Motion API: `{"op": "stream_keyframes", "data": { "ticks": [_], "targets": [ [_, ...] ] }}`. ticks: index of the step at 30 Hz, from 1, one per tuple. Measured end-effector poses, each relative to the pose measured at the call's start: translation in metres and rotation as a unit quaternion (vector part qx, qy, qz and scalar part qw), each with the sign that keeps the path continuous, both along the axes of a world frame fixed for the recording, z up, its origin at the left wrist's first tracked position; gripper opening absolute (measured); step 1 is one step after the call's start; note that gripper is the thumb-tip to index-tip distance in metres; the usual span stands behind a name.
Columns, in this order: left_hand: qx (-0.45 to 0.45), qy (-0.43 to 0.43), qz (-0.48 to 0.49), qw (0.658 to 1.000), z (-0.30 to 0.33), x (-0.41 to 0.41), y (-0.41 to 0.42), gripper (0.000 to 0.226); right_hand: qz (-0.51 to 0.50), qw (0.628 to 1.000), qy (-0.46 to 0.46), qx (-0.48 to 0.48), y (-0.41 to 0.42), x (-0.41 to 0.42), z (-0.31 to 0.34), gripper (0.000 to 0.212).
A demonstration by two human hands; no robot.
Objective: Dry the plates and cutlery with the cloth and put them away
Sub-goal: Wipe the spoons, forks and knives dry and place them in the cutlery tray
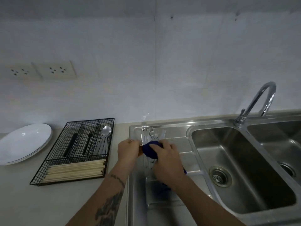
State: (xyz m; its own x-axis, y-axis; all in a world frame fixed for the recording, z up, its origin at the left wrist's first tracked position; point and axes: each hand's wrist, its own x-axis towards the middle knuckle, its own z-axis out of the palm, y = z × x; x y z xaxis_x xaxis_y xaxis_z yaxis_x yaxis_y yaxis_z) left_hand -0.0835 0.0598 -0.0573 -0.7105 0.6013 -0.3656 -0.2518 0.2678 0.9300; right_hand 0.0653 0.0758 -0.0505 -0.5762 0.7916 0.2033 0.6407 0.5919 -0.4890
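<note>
Drying step, cutlery: one small piece sits between my hands over the drainboard (179, 136), too hidden to identify. Blue cloth (150, 150) wrapped round it, right hand (166, 160) gripping cloth, left hand (128, 149) pinching the piece's other end. More forks and knives (153, 135) lie just behind on the drainboard, likely still wet. Plates (24, 142) stacked on the counter left. Next I'd judge: finish wipe, carry left to wire organiser (78, 150), drop in the matching slot; spoons (105, 139) in the right one
</note>
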Motion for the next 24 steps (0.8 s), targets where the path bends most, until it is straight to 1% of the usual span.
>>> {"op": "stream_keyframes", "data": {
  "ticks": [2,4,6,8,10,13,15,18,21,23,24],
  "targets": [
    [0.036,-0.018,0.030,0.999,0.010,0.002,-0.012,0.004,0.006,0.996,-0.060,0.065,-0.012,0.005,-0.005,0.069],
    [0.059,-0.032,0.069,0.995,0.016,-0.002,-0.028,0.007,0.003,0.995,-0.076,0.070,-0.020,0.018,-0.009,0.070],
    [0.071,-0.036,0.086,0.993,0.019,-0.003,-0.042,0.008,-0.001,0.993,-0.090,0.070,-0.023,0.029,-0.010,0.068],
    [0.067,-0.023,0.089,0.993,0.019,0.001,-0.049,0.006,-0.004,0.994,-0.084,0.075,-0.030,0.028,-0.005,0.068],
    [0.071,-0.017,0.086,0.994,0.023,0.011,-0.050,0.007,0.013,0.992,-0.082,0.091,-0.039,0.018,0.002,0.074],
    [0.093,-0.036,0.094,0.991,0.031,0.018,-0.050,0.011,0.020,0.990,-0.081,0.111,-0.044,0.014,0.007,0.083],
    [0.103,-0.052,0.106,0.988,0.035,0.012,-0.055,0.008,0.024,0.992,-0.075,0.100,-0.043,0.027,0.004,0.079],
    [0.101,-0.028,0.117,0.988,0.033,0.001,-0.065,0.010,0.003,0.994,-0.083,0.075,-0.040,0.051,-0.007,0.063],
    [0.095,-0.002,0.123,0.988,0.031,-0.003,-0.071,0.010,-0.030,0.998,-0.037,0.048,-0.039,0.058,-0.010,0.060],
    [0.085,0.016,0.111,0.990,0.028,-0.002,-0.073,0.010,-0.042,0.999,0.030,0.017,-0.041,0.052,-0.004,0.059],
    [0.081,0.020,0.105,0.991,0.027,0.000,-0.073,0.009,-0.053,0.996,0.071,-0.014,-0.043,0.049,0.002,0.059]
  ]
}}
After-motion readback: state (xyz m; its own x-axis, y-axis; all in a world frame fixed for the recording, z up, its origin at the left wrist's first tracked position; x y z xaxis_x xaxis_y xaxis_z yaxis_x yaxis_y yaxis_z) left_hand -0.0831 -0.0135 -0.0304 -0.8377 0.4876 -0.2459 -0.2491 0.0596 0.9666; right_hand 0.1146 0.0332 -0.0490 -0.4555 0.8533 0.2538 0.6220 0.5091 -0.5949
